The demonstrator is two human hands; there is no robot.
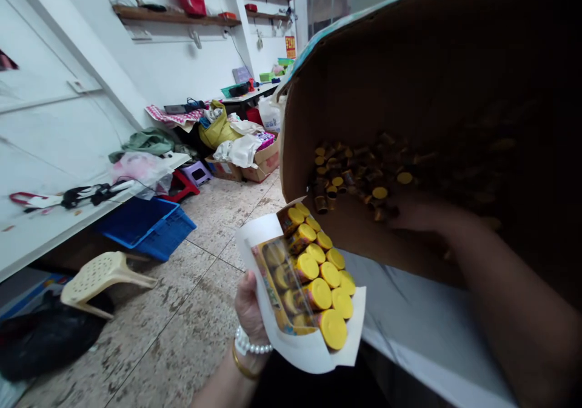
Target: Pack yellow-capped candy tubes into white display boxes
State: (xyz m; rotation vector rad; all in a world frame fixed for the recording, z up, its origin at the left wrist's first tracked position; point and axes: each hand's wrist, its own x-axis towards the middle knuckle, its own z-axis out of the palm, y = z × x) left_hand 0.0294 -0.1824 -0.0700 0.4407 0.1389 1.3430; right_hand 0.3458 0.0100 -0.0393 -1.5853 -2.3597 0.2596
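My left hand (251, 311) grips an open display box (259, 238) with white flaps and a clear window. Rows of small tubs with yellow lids (320, 294) stand packed inside it, their lids facing me. To the right, a big cardboard carton (300, 123) lies with its mouth toward me, and many more of the small tubs (345, 180) are heaped loose in its dark inside. My right hand (416, 213) reaches into the carton at the edge of that heap; its fingers are lost in shadow, so what they touch is hidden.
Along the left wall runs a white table (45, 229) with bags and straps on it. A blue crate (168, 232), a cream plastic stool (104, 274) and a black bag (50, 341) stand on the floor. Cloth-filled boxes (261, 165) sit farther back.
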